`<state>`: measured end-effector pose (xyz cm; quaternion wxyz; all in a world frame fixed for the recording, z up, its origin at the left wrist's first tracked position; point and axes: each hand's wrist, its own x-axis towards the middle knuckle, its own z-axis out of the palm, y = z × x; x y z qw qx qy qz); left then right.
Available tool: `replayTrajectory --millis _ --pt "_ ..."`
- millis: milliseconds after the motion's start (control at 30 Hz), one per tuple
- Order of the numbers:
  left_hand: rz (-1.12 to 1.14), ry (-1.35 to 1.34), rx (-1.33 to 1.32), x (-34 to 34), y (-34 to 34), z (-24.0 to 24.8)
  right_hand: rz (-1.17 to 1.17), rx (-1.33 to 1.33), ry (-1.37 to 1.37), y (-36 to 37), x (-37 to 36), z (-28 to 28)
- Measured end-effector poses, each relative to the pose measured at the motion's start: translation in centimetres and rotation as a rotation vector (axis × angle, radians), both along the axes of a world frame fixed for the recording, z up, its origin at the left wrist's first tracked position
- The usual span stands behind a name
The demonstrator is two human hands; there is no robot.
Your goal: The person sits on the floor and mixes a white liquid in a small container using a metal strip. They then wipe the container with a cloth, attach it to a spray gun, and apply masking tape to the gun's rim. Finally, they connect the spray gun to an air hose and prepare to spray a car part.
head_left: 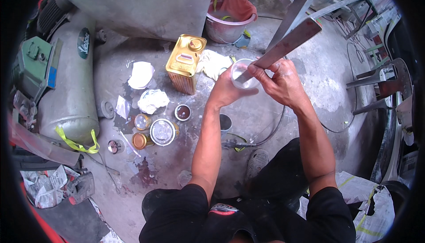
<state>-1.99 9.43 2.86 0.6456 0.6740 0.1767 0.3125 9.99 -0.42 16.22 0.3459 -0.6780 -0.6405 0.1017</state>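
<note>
My left hand is wrapped round a clear plastic cup, which is tilted a little above the floor. In my right hand I grip a long flat mixing stick, stained reddish-brown. Its lower end reaches into the cup's mouth, and the upper end points away to the far right. What the cup holds is hard to make out. Below my left wrist, a grey cup of dark contents stands on the floor. Left of that forearm are a small cup of dark brown liquid and a round lidded can.
A gold rectangular tin stands ahead, with a white cloth beside it. Crumpled white paper and small jars lie to the left. A grey tank blocks the far left. Behind stands a pink bucket; a hose crosses the floor.
</note>
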Motion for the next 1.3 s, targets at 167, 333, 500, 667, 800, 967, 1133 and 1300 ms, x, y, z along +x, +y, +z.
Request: replayTrajectory --millis 167,333,500,667,800,967,1133,1300 --pt "0.023 0.002 0.010 -0.3 0.0 -0.2 -0.020 0.071 -0.135 0.1 0.0 0.0" --pt "0.015 -0.018 0.084 0.9 -0.4 -0.5 -0.024 0.067 -0.030 0.0 0.2 -0.7" --pt "-0.036 -0.085 -0.048 0.8 -0.3 0.1 -0.029 0.137 -0.317 0.9 2.1 -1.7" --pt "0.005 -0.002 0.000 1.0 -1.0 0.7 -0.106 -0.074 -0.024 0.0 1.4 -0.3" --pt "0.004 0.044 0.009 0.7 -1.2 0.9 -0.118 -0.013 -0.125 0.0 1.5 -0.3" --pt "0.003 0.020 -0.069 0.7 -1.2 0.7 -0.123 -0.097 -0.003 0.0 1.3 -0.6" --pt "-0.010 0.037 -0.042 0.8 -1.2 0.9 -0.117 0.064 -0.039 0.0 2.0 -1.1" --pt "0.003 -0.029 -0.001 0.5 -0.4 -0.4 -0.145 0.022 -0.142 0.8 1.9 -0.9"
